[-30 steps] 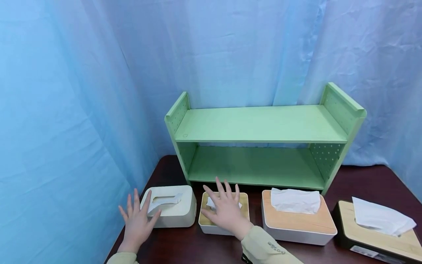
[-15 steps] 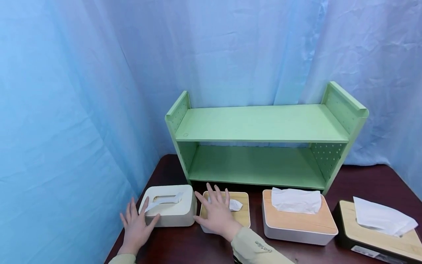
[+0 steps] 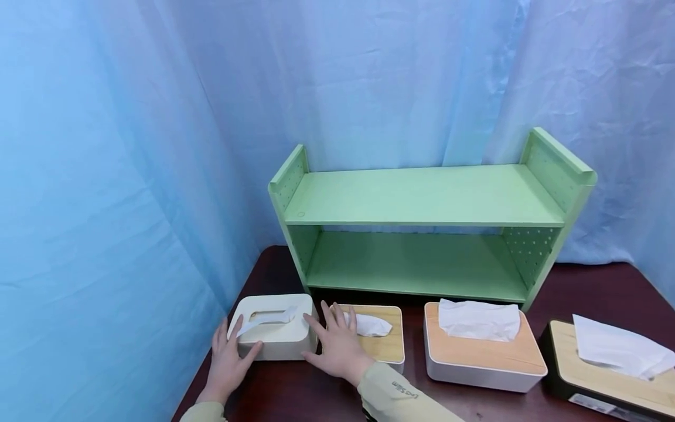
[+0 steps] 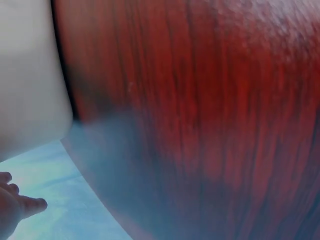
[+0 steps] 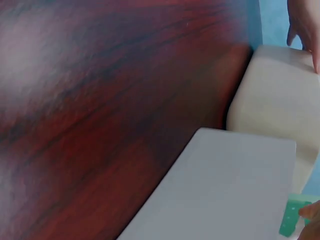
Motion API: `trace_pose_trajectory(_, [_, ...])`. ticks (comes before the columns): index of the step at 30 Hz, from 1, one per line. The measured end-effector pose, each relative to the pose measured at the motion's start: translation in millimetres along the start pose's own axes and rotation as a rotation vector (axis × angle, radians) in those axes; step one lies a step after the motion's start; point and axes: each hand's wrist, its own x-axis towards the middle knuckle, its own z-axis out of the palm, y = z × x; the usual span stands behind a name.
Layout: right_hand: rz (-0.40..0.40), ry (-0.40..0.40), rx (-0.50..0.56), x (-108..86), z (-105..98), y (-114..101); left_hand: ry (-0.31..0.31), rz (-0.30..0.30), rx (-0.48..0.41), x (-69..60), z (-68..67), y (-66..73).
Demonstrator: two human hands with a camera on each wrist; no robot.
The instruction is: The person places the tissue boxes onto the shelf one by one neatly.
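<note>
At the left of the head view sits a white tissue box (image 3: 287, 350) with a tissue lying across its top slot. My left hand (image 3: 227, 363) is at the box's left end, fingers spread, thumb along the front; I cannot tell if it touches. My right hand (image 3: 337, 351) reaches between this box and a smaller tissue box (image 3: 387, 347) with a wood lid, its thumb and index finger by the white box's right end. It covers part of the smaller box. The right wrist view shows the white box (image 5: 275, 92) and the smaller box's grey-white side (image 5: 225, 185) close together.
A green two-tier shelf (image 3: 422, 196) stands behind the boxes on the dark red-brown table (image 3: 585, 287). To the right are a white tissue box with an orange-toned wood lid (image 3: 474, 358) and a black one with a wood lid (image 3: 572, 357). Blue curtains (image 3: 132, 176) hang around.
My right hand has moved left and down, from above the smaller tissue box to the white box's right side. My left hand has lowered beside the white box's left end.
</note>
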Motion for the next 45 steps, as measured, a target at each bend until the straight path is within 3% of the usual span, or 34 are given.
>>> trace_pose_trajectory(13, [0.0,-0.002,-0.052,2.4,14,-5,-0.015,-0.017,-0.083,3.1,6.7,2.1])
trace_pose_trajectory(30, [0.006,0.013,0.04,3.3,18,-11,0.072,0.023,-0.225,-0.6,11.6,2.7])
trace_pose_trajectory(36, [-0.035,0.037,0.085,1.6,17,-11,0.104,0.02,-0.247,-4.9,5.2,6.5])
trace_pose_trajectory(45, [-0.134,0.225,0.173,6.3,6,-16,0.195,0.043,-0.308,-10.7,-22.4,23.2])
